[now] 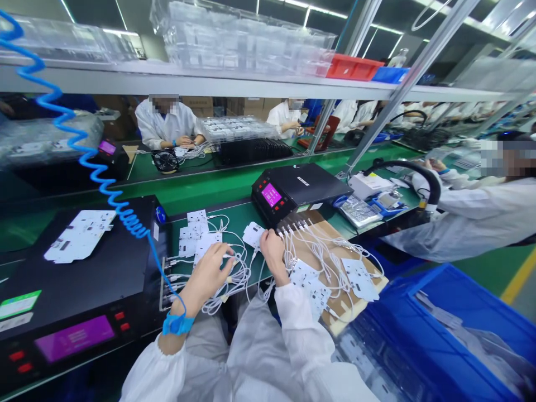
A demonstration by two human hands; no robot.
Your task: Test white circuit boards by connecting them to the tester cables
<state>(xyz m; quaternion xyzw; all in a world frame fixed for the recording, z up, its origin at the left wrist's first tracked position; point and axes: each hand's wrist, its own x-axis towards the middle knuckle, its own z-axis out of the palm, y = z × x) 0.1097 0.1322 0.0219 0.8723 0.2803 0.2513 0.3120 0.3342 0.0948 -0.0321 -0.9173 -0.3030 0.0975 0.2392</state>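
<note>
My right hand (273, 252) is closed at the edge of a small white circuit board (253, 235), a white cable hanging just below it. My left hand (213, 269), with a blue wrist strap (178, 324) on its wrist, is open above a tangle of white cables (237, 274); its thumb and fingers are apart. Beyond that hand, several white boards (192, 237) with cables attached lie on the green bench. More white boards (318, 295) rest on a brown cardboard sheet (335, 237) to the right of my right hand.
Black testers with purple screens stand at left (134, 268) and centre (310, 181). A coiled blue cord (90, 151) hangs at left. A blue bin (460, 312) is at lower right. A shelf (251, 86) crosses above. A co-worker's white sleeve (473, 212) is at right.
</note>
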